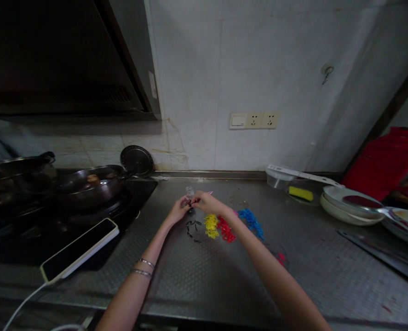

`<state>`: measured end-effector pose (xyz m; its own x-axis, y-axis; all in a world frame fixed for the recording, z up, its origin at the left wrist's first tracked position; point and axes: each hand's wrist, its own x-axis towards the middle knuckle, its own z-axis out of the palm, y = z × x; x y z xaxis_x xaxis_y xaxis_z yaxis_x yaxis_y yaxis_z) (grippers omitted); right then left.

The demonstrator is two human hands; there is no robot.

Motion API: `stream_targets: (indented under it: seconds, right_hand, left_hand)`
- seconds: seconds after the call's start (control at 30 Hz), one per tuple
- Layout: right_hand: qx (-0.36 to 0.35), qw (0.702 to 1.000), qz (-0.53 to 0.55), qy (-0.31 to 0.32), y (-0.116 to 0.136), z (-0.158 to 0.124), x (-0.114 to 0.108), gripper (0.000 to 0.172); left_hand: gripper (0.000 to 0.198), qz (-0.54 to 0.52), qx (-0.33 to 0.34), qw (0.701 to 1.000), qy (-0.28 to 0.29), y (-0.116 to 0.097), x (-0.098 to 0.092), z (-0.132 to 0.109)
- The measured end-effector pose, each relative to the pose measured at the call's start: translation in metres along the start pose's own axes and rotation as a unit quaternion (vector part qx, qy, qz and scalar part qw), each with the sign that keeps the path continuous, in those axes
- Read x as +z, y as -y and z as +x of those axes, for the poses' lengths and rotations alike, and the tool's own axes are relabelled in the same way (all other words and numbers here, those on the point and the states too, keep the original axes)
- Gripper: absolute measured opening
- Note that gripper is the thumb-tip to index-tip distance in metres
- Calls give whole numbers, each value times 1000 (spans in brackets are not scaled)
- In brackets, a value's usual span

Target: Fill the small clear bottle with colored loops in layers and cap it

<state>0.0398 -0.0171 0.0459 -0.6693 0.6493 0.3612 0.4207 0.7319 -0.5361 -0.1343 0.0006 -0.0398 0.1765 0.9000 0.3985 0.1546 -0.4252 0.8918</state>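
My left hand (178, 210) is closed around what looks like a small clear container (189, 190), whose top shows past the fingertips. My right hand (205, 201) pinches a small black piece beside the left fingertips; its exact kind is too small to make out. Just below the hands, several loose black pieces (194, 224) lie scattered on the steel counter. To their right are separate piles of small plastic pieces: yellow (211, 225), red (226, 230) and blue (251, 222). My right forearm passes over the area between the red and blue piles and hides part of it.
On the left, a pan (88, 191) sits on the black stove, with a phone (79, 248) and its cable at the front. At right are a yellow sponge (300, 193), a white-handled strainer (305, 175), stacked bowls (348, 213), a long knife (379, 255) and a red jug (383, 161).
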Motion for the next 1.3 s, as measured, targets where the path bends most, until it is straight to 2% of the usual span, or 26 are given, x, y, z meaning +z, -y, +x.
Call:
stream_targets:
  seconds: [0.13, 0.27, 0.47, 0.6, 0.7, 0.83, 1.17, 1.3]
  right_hand:
    - [5, 999, -16, -33, 5, 18, -23, 10]
    - [12, 997, -70, -27, -1, 43, -38, 11]
    - [38, 981, -173, 84, -7, 75, -43, 15]
    - [66, 953, -243, 167, 8, 86, -46, 20]
    - [76, 935, -282, 201, 23, 89, -46, 23]
    - [65, 928, -308, 201, 31, 93, -43, 25]
    - [39, 924, -323, 199, 27, 99, -36, 25]
    - [35, 925, -319, 203, 30, 100, -36, 24]
  left_hand:
    - [33, 26, -11, 999, -16, 0, 0, 0]
    - [33, 22, -19, 999, -24, 3, 0, 0]
    - [35, 25, -19, 999, -20, 6, -1, 0]
    - [34, 34, -17, 999, -13, 3, -1, -2]
    - [34, 28, -25, 999, -16, 0, 0, -2]
    - [32, 28, -29, 999, -17, -1, 0, -2]
    - [32, 33, -16, 999, -19, 8, -1, 0]
    - [31, 28, -20, 999, -13, 5, 0, -1]
